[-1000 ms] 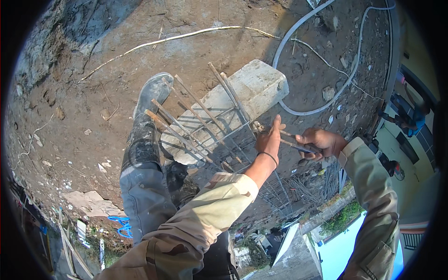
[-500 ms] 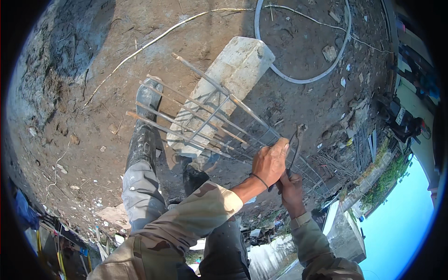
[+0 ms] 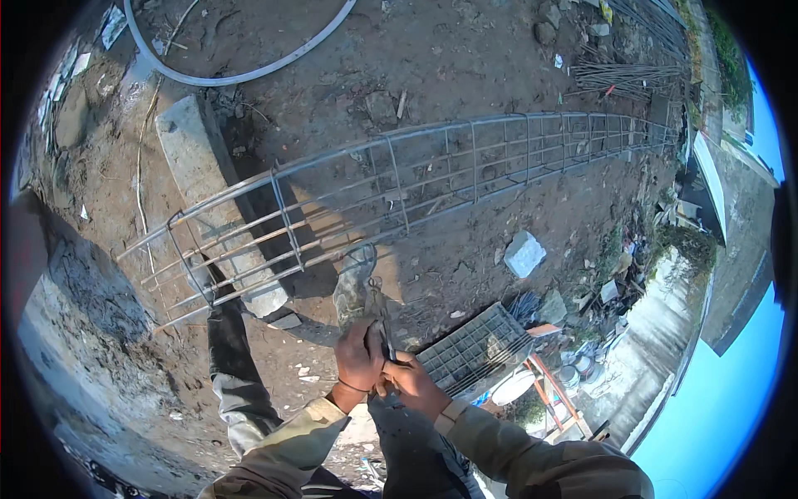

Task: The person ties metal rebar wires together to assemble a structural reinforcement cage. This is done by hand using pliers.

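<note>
bare brown dirt ground [image 3: 465, 66] fills the scene, a long grey steel rebar cage [image 3: 391, 195] lying across a pale concrete block [image 3: 195, 170]. at 6 o'clock both hands meet: the left hand [image 3: 359, 359] and right hand [image 3: 413, 384] are clenched together on a dark metal tool [image 3: 385, 337], just beside the cage's near edge.

Bare dirt ground [image 3: 465, 58] carries everything. Beyond the hands, a long rebar cage [image 3: 399, 187] lies across a concrete block [image 3: 208, 200]; a curved white pipe [image 3: 241, 76] rests farther off. A pale stone [image 3: 524, 253] and a grey mesh crate [image 3: 474, 349] sit to their right.
</note>
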The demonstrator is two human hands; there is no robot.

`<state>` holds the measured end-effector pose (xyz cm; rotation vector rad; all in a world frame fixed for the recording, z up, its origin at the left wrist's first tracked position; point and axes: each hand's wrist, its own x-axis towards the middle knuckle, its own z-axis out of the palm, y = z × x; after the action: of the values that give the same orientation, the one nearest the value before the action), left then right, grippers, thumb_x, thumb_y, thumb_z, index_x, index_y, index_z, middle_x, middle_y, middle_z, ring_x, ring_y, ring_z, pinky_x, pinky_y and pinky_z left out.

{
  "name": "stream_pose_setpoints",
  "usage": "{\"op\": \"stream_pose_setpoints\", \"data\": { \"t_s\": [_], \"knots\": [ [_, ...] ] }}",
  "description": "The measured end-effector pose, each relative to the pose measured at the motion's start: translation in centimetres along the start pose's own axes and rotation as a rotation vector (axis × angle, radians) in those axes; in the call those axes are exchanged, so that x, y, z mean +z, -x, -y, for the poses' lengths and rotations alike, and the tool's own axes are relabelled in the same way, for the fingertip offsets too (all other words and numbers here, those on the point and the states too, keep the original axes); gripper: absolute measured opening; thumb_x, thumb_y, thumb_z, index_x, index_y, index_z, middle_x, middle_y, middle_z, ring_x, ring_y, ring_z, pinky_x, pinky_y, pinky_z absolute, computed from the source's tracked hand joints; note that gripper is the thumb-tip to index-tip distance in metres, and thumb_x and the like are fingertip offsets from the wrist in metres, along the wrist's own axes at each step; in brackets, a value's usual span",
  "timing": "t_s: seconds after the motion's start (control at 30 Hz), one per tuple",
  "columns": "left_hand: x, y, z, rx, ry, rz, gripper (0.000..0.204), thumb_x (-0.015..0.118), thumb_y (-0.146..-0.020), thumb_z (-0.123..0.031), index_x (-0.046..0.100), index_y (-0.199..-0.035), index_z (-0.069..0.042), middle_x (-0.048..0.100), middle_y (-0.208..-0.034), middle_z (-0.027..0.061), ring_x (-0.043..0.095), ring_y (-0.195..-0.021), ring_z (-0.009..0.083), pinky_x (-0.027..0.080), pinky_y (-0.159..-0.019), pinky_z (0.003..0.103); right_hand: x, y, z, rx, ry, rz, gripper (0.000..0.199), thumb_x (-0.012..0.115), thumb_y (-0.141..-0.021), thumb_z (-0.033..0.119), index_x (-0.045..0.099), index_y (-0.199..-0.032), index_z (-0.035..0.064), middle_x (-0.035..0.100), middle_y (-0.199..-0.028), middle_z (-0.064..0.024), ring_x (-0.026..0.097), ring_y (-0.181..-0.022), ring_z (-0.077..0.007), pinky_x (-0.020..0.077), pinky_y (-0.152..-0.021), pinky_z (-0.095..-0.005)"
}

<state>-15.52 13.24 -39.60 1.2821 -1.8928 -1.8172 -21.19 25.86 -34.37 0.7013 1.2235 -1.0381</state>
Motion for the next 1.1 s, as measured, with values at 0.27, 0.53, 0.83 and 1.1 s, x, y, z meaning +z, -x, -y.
{"op": "stream_pose_setpoints", "data": {
  "t_s": [0.27, 0.53, 0.83, 1.1],
  "knots": [
    [4.1, -2.3, -1.7, -0.167, 0.014, 0.048, 0.012, 0.054, -0.103, -0.008, 0.062, -0.099, -0.001, 0.062, -0.074, 0.0062, 0.058, -0.067, 0.0126, 0.046, -0.062, 0.029, -6.3, 0.6, -2.0, 0.008, 0.404, 0.035, 0.062, 0.066, -0.1, 0.033, 0.045, -0.151, 0.0049, 0.069, -0.1, -0.0068, 0.062, -0.093, -0.0114, 0.0493, -0.086, -0.0277],
    [4.3, -5.4, -3.5, -0.301, 0.248, 0.108, 0.018, 0.049, -0.109, -0.019, 0.057, -0.099, -0.006, 0.055, -0.077, -0.0021, 0.038, -0.061, 0.0032, 0.034, -0.054, 0.02, -12.3, 1.8, 2.6, -0.693, 0.734, -0.182, 0.025, 0.068, -0.095, 0.025, 0.076, -0.119, 0.0216, 0.031, -0.154, -0.0208, 0.024, -0.144, -0.0457, 0.0233, -0.117, -0.0565],
    [7.6, -2.8, -1.2, -0.426, 0.473, 0.516, 0.017, 0.046, -0.106, -0.01, 0.054, -0.12, -0.006, 0.068, -0.122, 0.0101, 0.058, -0.081, 0.0069, 0.046, -0.068, 0.021, -8.4, 2.7, 8.4, -0.874, 0.914, -0.128, 0.016, 0.076, -0.085, 0.017, 0.076, -0.097, 0.0063, 0.021, -0.164, -0.0212, 0.017, -0.15, -0.0489, 0.0215, -0.12, -0.0555],
    [3.7, -5.3, -4.1, -0.48, 0.334, -0.013, 0.011, 0.047, -0.109, -0.019, 0.049, -0.112, -0.009, 0.073, -0.094, 0.0107, 0.063, -0.068, 0.0049, 0.033, -0.048, 0.019, -6.7, -3.1, 7.2, -0.887, 0.73, -0.517, 0.019, 0.08, -0.083, 0.012, 0.07, -0.087, -0.0025, 0.057, -0.08, -0.0155, 0.058, -0.059, -0.0305, 0.0442, -0.054, -0.0407]
  ]
}}
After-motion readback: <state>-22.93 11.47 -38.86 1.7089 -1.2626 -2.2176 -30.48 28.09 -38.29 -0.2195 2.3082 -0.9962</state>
